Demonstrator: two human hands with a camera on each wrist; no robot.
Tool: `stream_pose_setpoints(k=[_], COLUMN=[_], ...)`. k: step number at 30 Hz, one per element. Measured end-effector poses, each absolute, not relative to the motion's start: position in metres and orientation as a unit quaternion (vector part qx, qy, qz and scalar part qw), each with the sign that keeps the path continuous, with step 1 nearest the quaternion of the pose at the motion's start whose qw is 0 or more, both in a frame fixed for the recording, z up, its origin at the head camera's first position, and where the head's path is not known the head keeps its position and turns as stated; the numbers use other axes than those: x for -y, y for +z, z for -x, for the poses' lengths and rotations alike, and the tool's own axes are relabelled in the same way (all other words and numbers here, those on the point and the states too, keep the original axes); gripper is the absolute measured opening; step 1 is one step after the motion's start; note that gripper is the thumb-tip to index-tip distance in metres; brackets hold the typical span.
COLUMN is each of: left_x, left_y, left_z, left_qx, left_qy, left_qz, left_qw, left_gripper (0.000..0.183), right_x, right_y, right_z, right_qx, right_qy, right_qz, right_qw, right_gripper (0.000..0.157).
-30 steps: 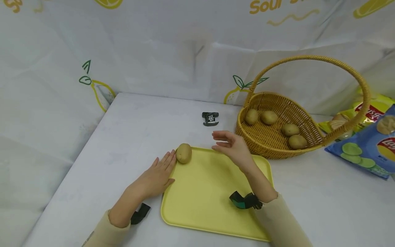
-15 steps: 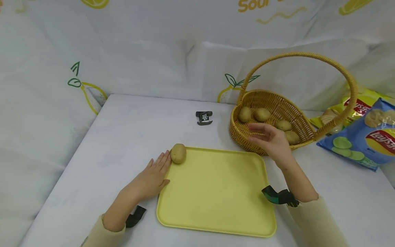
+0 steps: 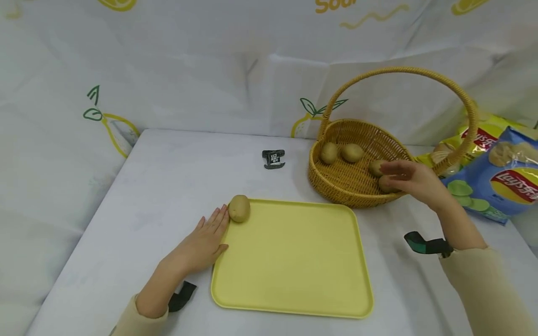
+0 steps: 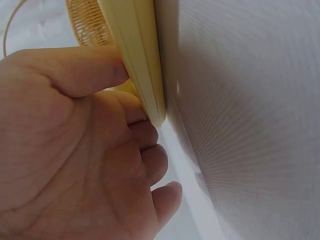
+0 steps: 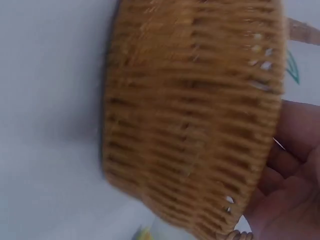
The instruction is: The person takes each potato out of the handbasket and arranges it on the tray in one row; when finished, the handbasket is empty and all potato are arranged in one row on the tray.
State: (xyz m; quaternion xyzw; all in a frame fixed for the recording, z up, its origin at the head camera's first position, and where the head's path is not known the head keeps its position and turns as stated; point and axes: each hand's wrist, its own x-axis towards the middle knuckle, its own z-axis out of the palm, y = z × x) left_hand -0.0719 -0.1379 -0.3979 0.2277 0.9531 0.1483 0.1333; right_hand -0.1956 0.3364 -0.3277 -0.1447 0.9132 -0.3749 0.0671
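Observation:
In the head view a potato (image 3: 239,208) sits on the far left corner of the yellow tray (image 3: 294,261). My left hand (image 3: 201,247) lies along the tray's left edge, its straight fingertips next to that potato. The left wrist view has the thumb and fingers against the tray rim (image 4: 137,55). Over the near right rim of the wicker basket (image 3: 340,186) reaches my right hand (image 3: 420,184), fingers slightly bent above two potatoes, one of them this potato (image 3: 385,185). In the right wrist view the basket wall (image 5: 190,115) hides the fingertips.
Two more potatoes, including this potato (image 3: 352,152), lie at the basket's left. A blue chip bag (image 3: 500,175) and a yellow chip bag (image 3: 487,135) lean at the right. A small black wrapper (image 3: 273,159) lies behind the tray. Printed white cloth hangs at the back.
My right hand has moved right from above the tray to over the basket's right part. The left hand stays at the tray's edge. The head view has shifted slightly.

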Motion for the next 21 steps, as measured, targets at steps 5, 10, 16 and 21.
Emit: stream_pose_setpoints(k=[5,10,16,21], left_x=[0.138,0.137,0.136,0.137], left_y=[-0.398,-0.398,-0.396,-0.395], left_z=[0.072,0.072,0.071,0.070], left_qx=[-0.953,-0.953,-0.953,-0.954], left_qy=[0.150,0.148,0.147,0.142], left_qz=[-0.228,-0.229,-0.230,-0.231], left_qw=[0.133,0.132,0.130,0.131], left_gripper=[0.067,0.067,0.066,0.066], right_x=[-0.337,-0.334,-0.335,-0.333], right_y=[-0.322,-0.326,-0.328,-0.327], right_z=[0.208,0.219,0.227,0.230], right_qx=[-0.951,-0.965,-0.974,-0.972], right_qy=[-0.230,-0.156,-0.102,-0.114], right_qz=[0.165,0.159,0.157,0.154], right_qw=[0.126,0.136,0.131,0.136], right_gripper=[0.040,0.036,0.034,0.038])
